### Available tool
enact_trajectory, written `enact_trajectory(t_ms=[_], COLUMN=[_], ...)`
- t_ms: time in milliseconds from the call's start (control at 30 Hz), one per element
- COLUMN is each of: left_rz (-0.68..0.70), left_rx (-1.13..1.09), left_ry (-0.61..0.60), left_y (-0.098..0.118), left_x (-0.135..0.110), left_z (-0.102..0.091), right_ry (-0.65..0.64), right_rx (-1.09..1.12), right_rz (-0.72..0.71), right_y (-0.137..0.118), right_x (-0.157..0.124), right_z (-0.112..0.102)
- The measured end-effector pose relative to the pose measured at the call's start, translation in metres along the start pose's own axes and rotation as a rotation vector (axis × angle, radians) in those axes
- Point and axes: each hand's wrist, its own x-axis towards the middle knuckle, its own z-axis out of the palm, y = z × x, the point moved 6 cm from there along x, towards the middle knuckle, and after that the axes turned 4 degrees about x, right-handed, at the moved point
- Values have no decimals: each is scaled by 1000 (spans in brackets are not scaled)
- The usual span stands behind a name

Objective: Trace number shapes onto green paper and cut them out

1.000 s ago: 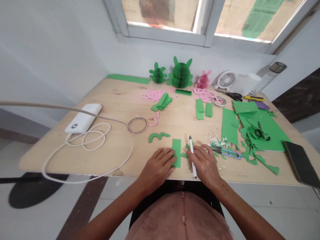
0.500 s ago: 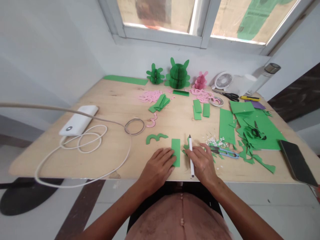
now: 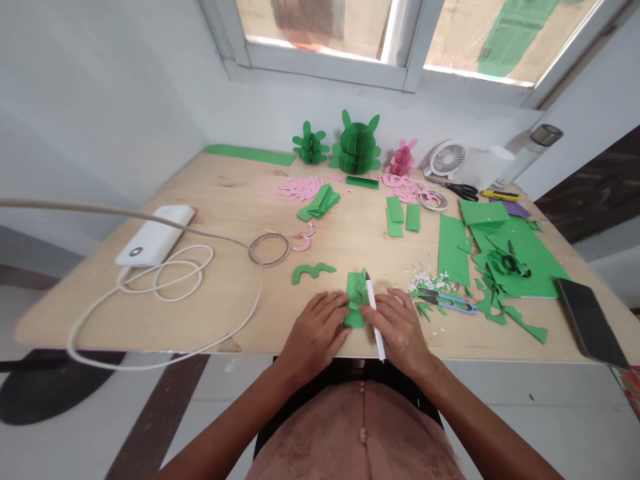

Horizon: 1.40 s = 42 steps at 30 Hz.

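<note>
My left hand [image 3: 316, 330] lies flat with its fingers spread, pressing on the left edge of a green paper strip [image 3: 355, 300] at the near edge of the wooden table [image 3: 230, 280]. A curvy green cut-out lies on top of the strip. My right hand [image 3: 400, 330] is closed around a white pen [image 3: 373, 313], whose dark tip points away from me beside the strip's right edge. A green curved cut-out [image 3: 311, 271] lies just left of the strip.
Small blue snips [image 3: 450, 303] and green scraps lie right of my hand. Green sheets [image 3: 505, 257], a phone [image 3: 590, 321], scissors [image 3: 463, 191], a fan [image 3: 446, 159], paper cacti [image 3: 356, 143] and pink cut-outs [image 3: 303, 189] fill the right and back. A power bank [image 3: 153, 235] and white cable [image 3: 165, 277] are left.
My right hand moved left with the pen, and the small green cut-out that lay beside the strip now lies on top of it. My left hand stayed on the strip.
</note>
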Motion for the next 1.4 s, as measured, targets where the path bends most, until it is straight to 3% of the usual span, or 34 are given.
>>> enact_trajectory(t_ms=[167,333,533,1067,1233,1400], left_rz=[-54,-40,-40,-30,2,80], left_rx=[-17,11,2,-31,-22,34], left_ry=[-2,-34,-103,-115,-163,-231], left_y=[-6,-9,-16,-14,-16,-12], left_x=[-2,2,5,5,9,13], left_z=[1,1,5,3,5,5], right_ry=[14,-127,-189,-185,-244,-204], right_rx=[-2,36,69,85,65,14], right_rz=[99,94,72,82,64,93], right_y=[10,10,9,8,6,8], right_x=[-5,-3,-3,-3,-3,-10], right_z=[-4,9,14,10,14,9])
